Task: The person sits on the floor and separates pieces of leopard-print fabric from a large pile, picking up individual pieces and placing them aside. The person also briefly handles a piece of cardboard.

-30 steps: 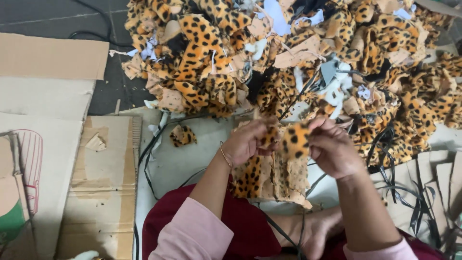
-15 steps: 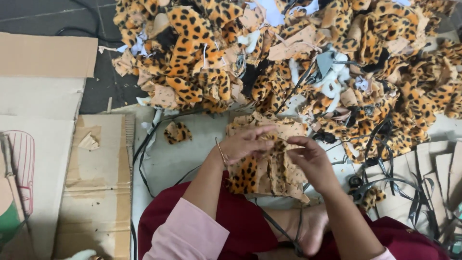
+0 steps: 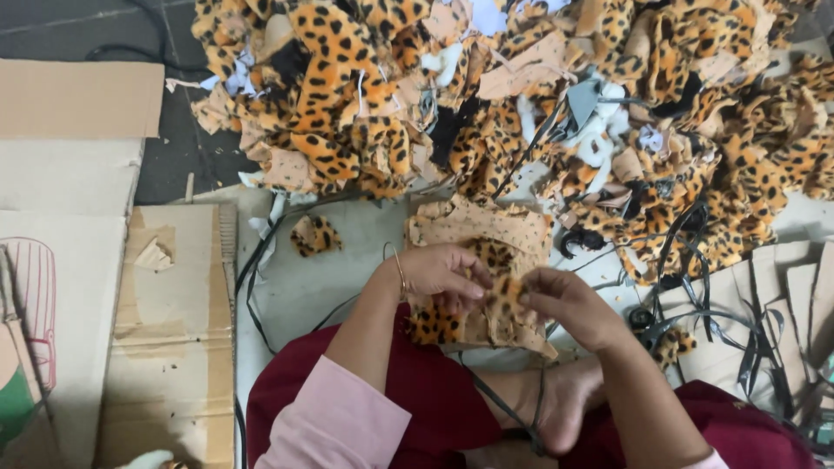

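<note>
A small leopard-print fabric piece (image 3: 501, 291) is being pinched between the left hand (image 3: 439, 272) and the right hand (image 3: 563, 304), both closed on it just above a stack of similar cut pieces (image 3: 486, 260) (tan backing up, spotted plush showing at the edges) lying in front of the lap. Behind the stack, a large heap of leopard-print scraps (image 3: 521, 95) is being left spread across the floor, with black straps (image 3: 695, 295) trailing at the right and what appears to be a single loose scrap (image 3: 314, 234) lying to the left. Flattened cardboard sheets (image 3: 174, 330) are lying at the far left, well apart from the hands.
</note>
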